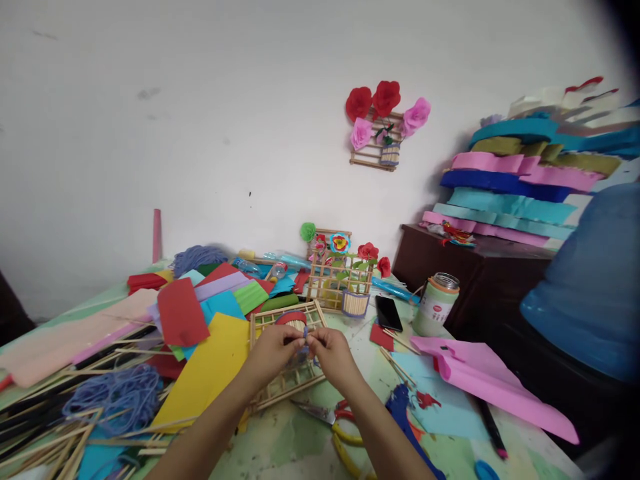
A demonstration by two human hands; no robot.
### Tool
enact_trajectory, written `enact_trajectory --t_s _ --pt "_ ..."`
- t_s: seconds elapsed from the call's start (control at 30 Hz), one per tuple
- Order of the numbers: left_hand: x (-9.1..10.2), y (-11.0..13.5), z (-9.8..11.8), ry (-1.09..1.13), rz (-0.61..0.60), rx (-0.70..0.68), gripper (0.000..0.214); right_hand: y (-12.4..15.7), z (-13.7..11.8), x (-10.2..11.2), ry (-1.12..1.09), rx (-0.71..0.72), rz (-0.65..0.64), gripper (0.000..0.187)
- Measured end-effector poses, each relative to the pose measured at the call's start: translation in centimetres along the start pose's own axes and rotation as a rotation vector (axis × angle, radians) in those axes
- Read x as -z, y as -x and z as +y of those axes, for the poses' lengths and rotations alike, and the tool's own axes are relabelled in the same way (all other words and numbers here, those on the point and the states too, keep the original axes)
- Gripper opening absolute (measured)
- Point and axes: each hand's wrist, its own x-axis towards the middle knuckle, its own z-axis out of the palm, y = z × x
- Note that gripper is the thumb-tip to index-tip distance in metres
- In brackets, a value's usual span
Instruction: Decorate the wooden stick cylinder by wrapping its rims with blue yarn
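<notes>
A small blue piece is being pinched above a stick lattice.
The piece is standing roughly upright, its material too small to tell; the pale lattice is lying askew beneath on the bench, partly hidden, a red-rimmed stick pocket showing toward its 12 o'clock edge.

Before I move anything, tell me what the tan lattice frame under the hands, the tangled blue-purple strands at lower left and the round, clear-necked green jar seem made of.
Lattice frame: probably matte wood or bamboo; straight tan sticks cross.
Tangled strands: likely soft, dull yarn; they loop loosely.
Green jar: glass or clear plastic at the neck, glossy, see-through; body unclear.
</notes>
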Motion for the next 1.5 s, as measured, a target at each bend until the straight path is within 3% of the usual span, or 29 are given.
enact_trajectory --t_s 0.17,0.3,0.43,0.73,1.0,1.17,1.23,1.37,1.5 --pt "-0.3 0.3 0.6 -0.162 0.105 -0.025 0.022 0.2 -0.4 0.3 0.127 0.042 0.003 0.023" --pt "-0.5 0.2 0.2 -0.105 0.147 0.02 0.02 0.5 -1.0 0.7 0.396 0.147 0.123 0.016" --pt "-0.6 -0.3 -0.9 0.134 0.243 0.107 0.015 1.2 -1.9 0.6 0.634 0.212 0.218 0.016" --pt "-2.1 -0.7 -1.7 0.628 0.321 0.208 0.025 2.1 -2.0 -2.2 0.807 0.37 0.188 0.011" --pt "-2.8 -0.4 -1.0 0.977 0.265 0.293 0.04 2.2 -1.8 -1.8 0.662 0.388 0.186 0.009" --pt "-2.4 -0.5 -1.2 0.961 0.222 0.271 0.034 2.2 -2.2 -0.9 0.334 0.268 0.348 0.01" --pt "-2.4 -0.6 -1.3 0.895 0.184 0.23 0.031 1.6 -1.7 -1.0 0.146 0.173 0.29 0.016" --pt "-2.3 -0.8 -1.7 0.678 0.124 0.096 0.021 0.4 -0.4 -1.4 -0.165 -0.084 -0.038 0.018" --pt "-1.8 -0.8 -1.6 0.534 0.176 0.064 0.014 0.1 -0.2 -0.8 -0.003 -0.035 0.012 0.017"
